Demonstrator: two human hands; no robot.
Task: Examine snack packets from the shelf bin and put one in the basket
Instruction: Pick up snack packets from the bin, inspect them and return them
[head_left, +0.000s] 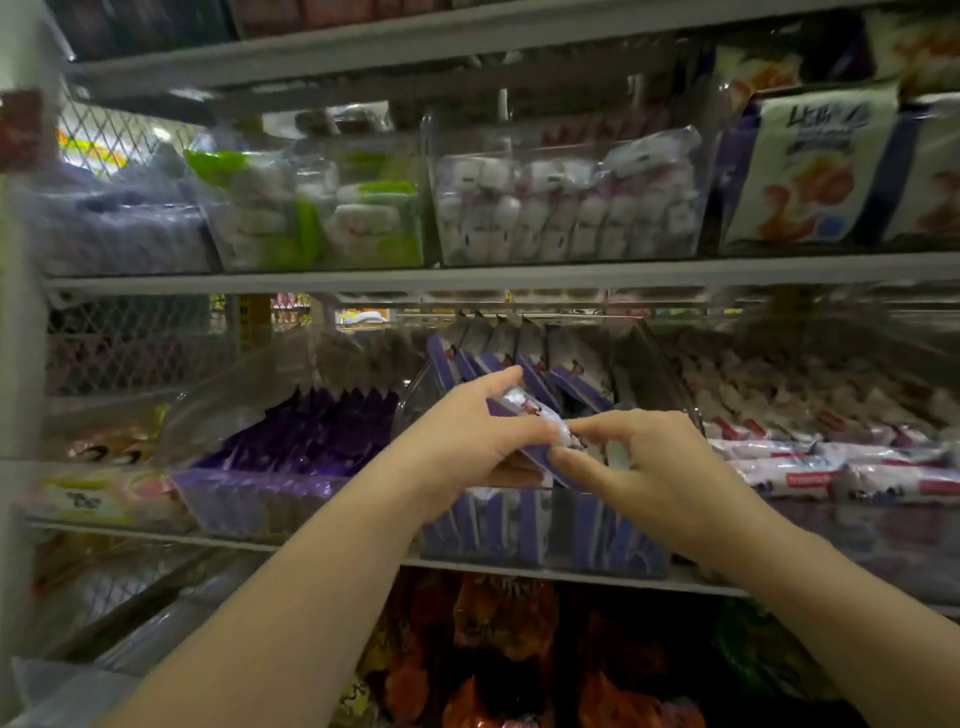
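gripping a purple snack packet (519, 404) just above the shelf bin (519, 530) in the curled fingers (493, 382) of the left hand (457, 441), pinching its end with the right hand (649, 467). seemingly mid-examination; next calls for carrying it to a basket out of view.

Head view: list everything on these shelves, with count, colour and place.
snack packet: one, purple-white, held above centre bin
clear bin: one, transparent, middle shelf centre, purple-white packets inside
dark packets: many, purple, bin to its left
long packets: many, white-red, middle shelf right
green packs: several, green-white, upper shelf left
pale packs: many, white-pink, upper shelf centre
orange bags: several, orange, bottom shelf
left hand: grips snack packet
right hand: pinches snack packet
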